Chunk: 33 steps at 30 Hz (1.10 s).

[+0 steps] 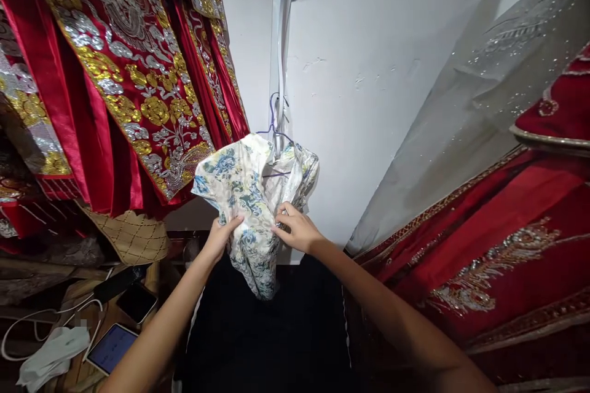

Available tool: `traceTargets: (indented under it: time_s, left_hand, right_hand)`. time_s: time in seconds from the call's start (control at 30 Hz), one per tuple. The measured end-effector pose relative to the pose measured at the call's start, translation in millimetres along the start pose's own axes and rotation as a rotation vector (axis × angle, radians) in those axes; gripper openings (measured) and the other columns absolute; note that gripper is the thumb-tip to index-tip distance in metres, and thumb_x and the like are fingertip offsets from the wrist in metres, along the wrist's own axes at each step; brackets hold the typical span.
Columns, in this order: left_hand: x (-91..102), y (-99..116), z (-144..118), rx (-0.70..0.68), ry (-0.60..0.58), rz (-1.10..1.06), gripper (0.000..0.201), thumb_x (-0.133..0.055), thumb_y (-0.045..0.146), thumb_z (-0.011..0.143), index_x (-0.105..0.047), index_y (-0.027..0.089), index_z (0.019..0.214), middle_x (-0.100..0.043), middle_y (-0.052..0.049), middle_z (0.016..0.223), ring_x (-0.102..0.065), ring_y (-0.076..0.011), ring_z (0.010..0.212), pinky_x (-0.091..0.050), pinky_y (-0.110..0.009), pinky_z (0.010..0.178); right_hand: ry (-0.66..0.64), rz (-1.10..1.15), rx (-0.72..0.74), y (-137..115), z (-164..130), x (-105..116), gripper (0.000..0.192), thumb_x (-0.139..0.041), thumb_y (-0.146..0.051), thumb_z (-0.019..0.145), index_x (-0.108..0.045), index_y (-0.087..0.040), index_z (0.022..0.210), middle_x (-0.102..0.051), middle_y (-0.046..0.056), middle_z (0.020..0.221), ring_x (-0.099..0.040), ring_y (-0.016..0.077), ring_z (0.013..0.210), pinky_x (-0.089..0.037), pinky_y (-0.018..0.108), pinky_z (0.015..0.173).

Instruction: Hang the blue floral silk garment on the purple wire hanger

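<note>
A cream garment with blue floral print [251, 196], short-sleeved and with an open V front, hangs on a purple hanger [272, 116] against the wall. My left hand [222, 236] grips its side at waist height, thumb in front and the other fingers hidden behind the cloth. On the opposite side, my right hand [295, 228] pinches the front edge just below the neckline opening. The lower end of the garment tapers down in front of my black clothing [271, 344].
Red embroidered garments [133, 73] with gold and silver work hang at left. Red beaded fabric [498, 245] and a sheer sparkling veil [461, 104] fill the right. Lower left, a wooden surface holds a lit phone [112, 348], a dark phone [137, 302], white cable and tissue [53, 356].
</note>
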State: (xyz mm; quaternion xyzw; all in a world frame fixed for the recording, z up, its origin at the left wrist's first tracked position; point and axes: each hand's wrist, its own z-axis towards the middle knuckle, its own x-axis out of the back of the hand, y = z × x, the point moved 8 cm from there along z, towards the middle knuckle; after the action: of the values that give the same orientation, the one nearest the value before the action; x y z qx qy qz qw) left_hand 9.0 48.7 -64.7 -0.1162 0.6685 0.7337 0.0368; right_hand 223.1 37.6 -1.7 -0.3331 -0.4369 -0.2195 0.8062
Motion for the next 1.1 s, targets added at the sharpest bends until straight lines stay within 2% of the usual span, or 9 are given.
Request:
traceTargets:
  time_s: [0.1,0.17,0.23,0.33,0.4,0.67,0.77,0.97,1.1]
  left_hand:
    - [27.4,11.7,-20.5,-0.351,0.367,0.260,0.064,-0.079,0.039,0.078,-0.055,0.017,0.133,-0.056,-0.016,0.138,-0.054,-0.0316,0.128,-0.042,-0.047,0.110]
    - [18.9,14.6,-46.3,-0.562,0.476,0.433,0.067,-0.078,0.036,0.079,-0.048,0.020,0.137,-0.050,-0.015,0.139,-0.050,-0.0303,0.130,-0.039,-0.047,0.111]
    - [-11.3,7.3,-61.3,-0.651,0.327,0.528,0.054,-0.075,0.032,0.082,-0.052,0.022,0.131,-0.053,-0.013,0.131,-0.052,-0.0283,0.124,-0.041,-0.046,0.108]
    - [-57.4,-9.7,-66.1,-0.586,0.014,0.499,0.031,-0.066,0.028,0.090,-0.057,0.022,0.120,-0.062,-0.009,0.115,-0.061,-0.0237,0.108,-0.048,-0.039,0.097]
    - [-72.2,-12.9,-62.6,-0.534,-0.049,0.449,0.018,-0.061,0.027,0.094,-0.059,0.021,0.111,-0.066,-0.007,0.103,-0.064,-0.0214,0.098,-0.050,-0.035,0.089]
    - [-78.6,-2.9,-58.0,-0.521,-0.156,0.454,0.011,-0.061,0.029,0.093,-0.060,0.020,0.088,-0.061,-0.003,0.085,-0.061,-0.0177,0.080,-0.049,-0.029,0.073]
    - [-80.4,-5.7,-60.2,-0.525,-0.183,0.499,0.014,-0.059,0.029,0.094,-0.057,0.020,0.083,-0.057,-0.002,0.081,-0.058,-0.0167,0.075,-0.047,-0.028,0.068]
    - [-95.4,-14.3,-69.1,-0.571,-0.223,0.512,0.016,-0.056,0.025,0.093,-0.053,0.020,0.078,-0.053,-0.002,0.077,-0.054,-0.0157,0.070,-0.043,-0.027,0.063]
    - [-98.8,-16.1,-78.3,-0.585,-0.315,0.579,0.017,-0.054,0.023,0.093,-0.052,0.021,0.077,-0.054,-0.002,0.075,-0.054,-0.0173,0.071,-0.043,-0.029,0.065]
  right_hand:
    - [-0.050,-0.005,0.073,-8.6,-6.5,2.6,0.013,-0.054,-0.029,0.096,-0.057,-0.021,0.088,-0.057,0.007,0.108,-0.057,0.0183,0.083,-0.044,0.031,0.071]
    - [-0.073,-0.035,0.122,-16.8,-8.8,2.8,0.010,-0.051,-0.022,0.097,-0.059,-0.020,0.092,-0.059,0.007,0.100,-0.059,0.0192,0.084,-0.044,0.030,0.071]
    - [-0.075,-0.085,0.171,-25.0,-8.7,3.3,0.013,-0.050,-0.020,0.097,-0.063,-0.020,0.097,-0.060,0.007,0.095,-0.060,0.0198,0.084,-0.045,0.030,0.070]
    - [-0.033,-0.115,0.246,-32.9,-7.1,4.7,0.017,-0.051,-0.023,0.098,-0.066,-0.020,0.103,-0.065,0.007,0.092,-0.063,0.0202,0.083,-0.046,0.030,0.069]
    - [0.033,-0.089,0.288,-32.9,-7.9,6.8,0.019,-0.051,-0.023,0.099,-0.068,-0.019,0.106,-0.070,0.008,0.094,-0.066,0.0199,0.083,-0.048,0.030,0.068]
    - [0.308,0.052,0.298,-19.6,-19.6,34.9,0.007,-0.064,-0.022,0.093,-0.071,-0.021,0.091,-0.076,0.007,0.107,-0.071,0.0161,0.075,-0.053,0.028,0.065]
    - [0.366,0.023,0.230,-15.2,3.1,68.6,0.013,-0.064,-0.025,0.093,-0.071,-0.020,0.083,-0.069,0.009,0.121,-0.060,0.0117,0.061,-0.050,0.029,0.054]
    - [0.658,-0.107,0.116,-6.5,65.1,156.8,0.014,-0.074,-0.030,0.082,-0.071,-0.020,0.073,-0.059,0.008,0.112,-0.059,0.0206,0.083,-0.049,0.034,0.064]
    - [0.786,-0.088,0.075,-8.5,73.8,177.6,0.009,-0.073,-0.027,0.082,-0.073,-0.020,0.076,-0.055,0.007,0.105,-0.054,0.0188,0.079,-0.047,0.034,0.066]
